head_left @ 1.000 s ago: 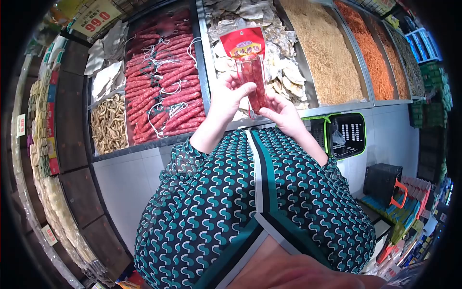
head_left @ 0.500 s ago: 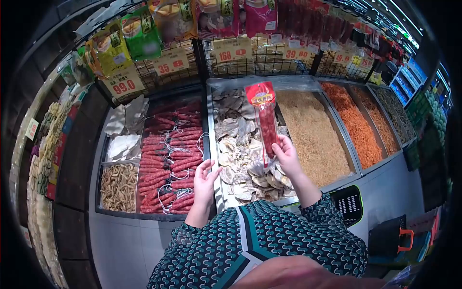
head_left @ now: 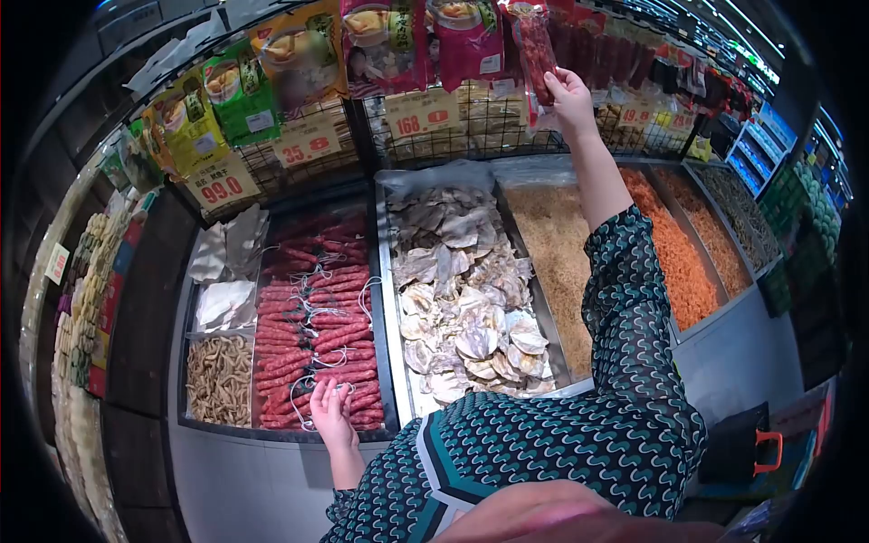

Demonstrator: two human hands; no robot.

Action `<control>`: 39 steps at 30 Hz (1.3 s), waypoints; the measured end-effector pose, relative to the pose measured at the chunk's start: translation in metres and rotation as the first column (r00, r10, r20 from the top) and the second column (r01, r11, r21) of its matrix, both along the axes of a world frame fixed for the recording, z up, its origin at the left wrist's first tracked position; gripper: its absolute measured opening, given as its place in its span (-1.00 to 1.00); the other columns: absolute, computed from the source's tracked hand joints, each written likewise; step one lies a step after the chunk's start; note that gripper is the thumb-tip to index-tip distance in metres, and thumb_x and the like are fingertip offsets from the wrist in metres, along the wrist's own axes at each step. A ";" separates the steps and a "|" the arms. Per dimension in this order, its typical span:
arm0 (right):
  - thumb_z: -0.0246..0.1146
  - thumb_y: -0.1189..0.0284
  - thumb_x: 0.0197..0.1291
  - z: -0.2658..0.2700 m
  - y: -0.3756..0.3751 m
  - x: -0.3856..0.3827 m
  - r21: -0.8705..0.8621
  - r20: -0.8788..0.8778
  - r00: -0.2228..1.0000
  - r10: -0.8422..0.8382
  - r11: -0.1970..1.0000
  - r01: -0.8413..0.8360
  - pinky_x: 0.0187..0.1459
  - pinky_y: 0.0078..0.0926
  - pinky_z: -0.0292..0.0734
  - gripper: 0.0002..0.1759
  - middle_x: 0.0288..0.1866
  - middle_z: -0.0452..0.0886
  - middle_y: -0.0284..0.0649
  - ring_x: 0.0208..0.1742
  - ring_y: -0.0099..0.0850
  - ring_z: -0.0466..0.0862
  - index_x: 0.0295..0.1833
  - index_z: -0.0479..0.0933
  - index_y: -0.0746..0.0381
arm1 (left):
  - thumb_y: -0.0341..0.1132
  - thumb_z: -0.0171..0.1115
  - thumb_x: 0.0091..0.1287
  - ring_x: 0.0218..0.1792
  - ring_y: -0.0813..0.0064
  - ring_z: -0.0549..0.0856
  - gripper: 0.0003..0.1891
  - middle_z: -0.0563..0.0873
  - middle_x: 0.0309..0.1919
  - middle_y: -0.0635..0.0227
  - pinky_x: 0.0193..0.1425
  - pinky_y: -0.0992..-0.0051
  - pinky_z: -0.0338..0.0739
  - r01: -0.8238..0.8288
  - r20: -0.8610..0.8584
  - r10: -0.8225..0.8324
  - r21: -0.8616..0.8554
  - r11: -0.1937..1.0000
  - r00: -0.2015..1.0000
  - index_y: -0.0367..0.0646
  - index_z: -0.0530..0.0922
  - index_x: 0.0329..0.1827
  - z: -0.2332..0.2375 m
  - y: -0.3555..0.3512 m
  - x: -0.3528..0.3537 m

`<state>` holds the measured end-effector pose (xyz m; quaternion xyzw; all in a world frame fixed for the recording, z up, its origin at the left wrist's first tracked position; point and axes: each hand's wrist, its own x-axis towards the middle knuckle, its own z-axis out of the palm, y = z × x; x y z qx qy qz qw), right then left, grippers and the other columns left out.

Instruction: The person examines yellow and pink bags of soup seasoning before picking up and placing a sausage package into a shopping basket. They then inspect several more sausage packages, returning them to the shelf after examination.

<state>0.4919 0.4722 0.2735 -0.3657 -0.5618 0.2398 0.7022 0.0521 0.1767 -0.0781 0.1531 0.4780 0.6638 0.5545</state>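
Observation:
My right hand point(head_left: 572, 101) is raised at the top, its fingers closed on the side of a long clear and red packet of sausage point(head_left: 536, 61). The packet is upright beside the row of hanging packets. Low on the left, my left hand point(head_left: 333, 412) has its fingers loosely apart and curled, over the front edge of the bin of red sausages point(head_left: 330, 339) tied with white string. Whether its fingertips touch the sausages I cannot tell.
Dried fish pieces point(head_left: 475, 308) fill the middle bin, with brown point(head_left: 552, 244) and orange point(head_left: 670, 249) dried goods to the right. Colourful bags point(head_left: 240, 90) hang on a wire rack behind price signs point(head_left: 422, 114). A dark box with an orange handle point(head_left: 768, 452) stands lower right.
My right hand has moved up and away with the packet, from over the bins to the hanging row. My left hand has moved down and left.

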 end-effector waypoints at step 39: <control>0.41 0.04 -0.13 0.002 0.085 0.063 0.114 0.438 0.358 -0.824 0.446 0.888 0.18 -0.16 0.34 -0.20 0.13 0.40 0.02 0.19 -0.04 0.39 0.13 0.34 0.32 | -0.41 0.05 0.38 -0.02 0.41 0.62 -0.61 0.50 0.14 0.14 0.03 0.49 0.52 0.053 0.006 -0.052 -0.058 0.997 0.999 -0.16 0.26 0.25 0.012 0.003 0.022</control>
